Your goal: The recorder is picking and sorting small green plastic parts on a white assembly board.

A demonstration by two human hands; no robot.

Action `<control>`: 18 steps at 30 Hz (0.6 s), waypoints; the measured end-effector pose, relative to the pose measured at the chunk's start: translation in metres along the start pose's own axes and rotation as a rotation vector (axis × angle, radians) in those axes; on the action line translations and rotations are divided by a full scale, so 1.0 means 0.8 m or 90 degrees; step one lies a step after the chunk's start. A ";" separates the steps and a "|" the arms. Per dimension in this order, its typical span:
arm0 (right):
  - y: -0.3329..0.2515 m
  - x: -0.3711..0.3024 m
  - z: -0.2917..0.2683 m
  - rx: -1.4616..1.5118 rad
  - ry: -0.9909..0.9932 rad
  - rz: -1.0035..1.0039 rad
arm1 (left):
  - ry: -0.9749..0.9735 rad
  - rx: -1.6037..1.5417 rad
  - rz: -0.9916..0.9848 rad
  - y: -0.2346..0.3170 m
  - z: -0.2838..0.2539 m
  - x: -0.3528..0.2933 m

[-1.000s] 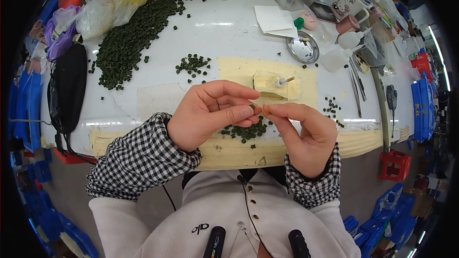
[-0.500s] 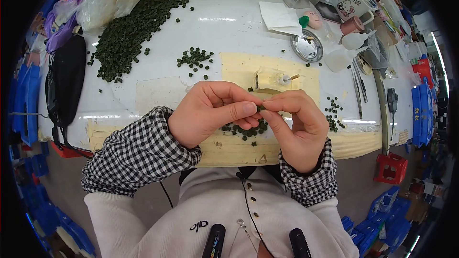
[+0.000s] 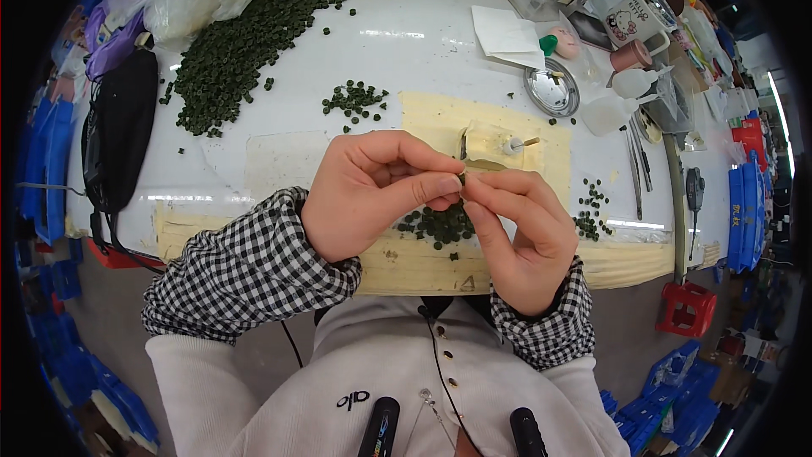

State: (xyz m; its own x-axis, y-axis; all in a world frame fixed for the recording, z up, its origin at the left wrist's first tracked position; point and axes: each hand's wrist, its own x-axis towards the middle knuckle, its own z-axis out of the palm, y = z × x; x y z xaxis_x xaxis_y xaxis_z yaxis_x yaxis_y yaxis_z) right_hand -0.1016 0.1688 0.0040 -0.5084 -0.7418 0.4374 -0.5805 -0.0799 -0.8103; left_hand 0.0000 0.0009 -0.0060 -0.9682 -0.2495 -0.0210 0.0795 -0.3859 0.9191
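Observation:
My left hand [image 3: 359,190] and my right hand [image 3: 529,233] meet fingertip to fingertip over the near edge of the table. Between their pinched thumbs and forefingers is a small dark green piece [image 3: 462,178], mostly covered by the fingers. Right below lies a small heap of similar dark green pieces [image 3: 441,225], partly hidden by my left hand. Just beyond the fingers stands a tape-covered cream block [image 3: 482,145] with a white tip and a thin brown stick, set on a yellowish sheet [image 3: 423,118].
A large pile of green pieces [image 3: 245,55] covers the far left, with smaller groups nearer [image 3: 353,100] and at right [image 3: 591,210]. A black pouch [image 3: 123,131] lies left. A round metal dish [image 3: 551,89], squeeze bottles [image 3: 609,112], tweezers [image 3: 634,169] and a mug [image 3: 634,17] stand right.
Both hands stay together, now slightly higher in the picture. The green piece shows less between the fingertips. The whole view has shifted a little.

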 end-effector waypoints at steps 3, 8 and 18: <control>0.002 -0.001 -0.002 0.037 -0.015 0.016 | -0.006 0.074 0.071 0.001 0.001 -0.003; 0.003 -0.002 -0.003 0.041 -0.004 0.024 | -0.017 0.137 0.120 0.004 0.003 -0.001; 0.000 0.000 -0.004 0.059 -0.024 0.034 | 0.014 0.042 0.031 0.007 0.002 0.002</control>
State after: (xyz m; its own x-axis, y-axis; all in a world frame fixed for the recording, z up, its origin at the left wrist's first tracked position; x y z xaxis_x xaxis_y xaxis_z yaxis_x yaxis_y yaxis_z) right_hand -0.1036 0.1711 0.0056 -0.5125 -0.7707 0.3786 -0.4909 -0.0988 -0.8656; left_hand -0.0011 0.0000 -0.0005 -0.9582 -0.2857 0.0158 0.1093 -0.3144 0.9430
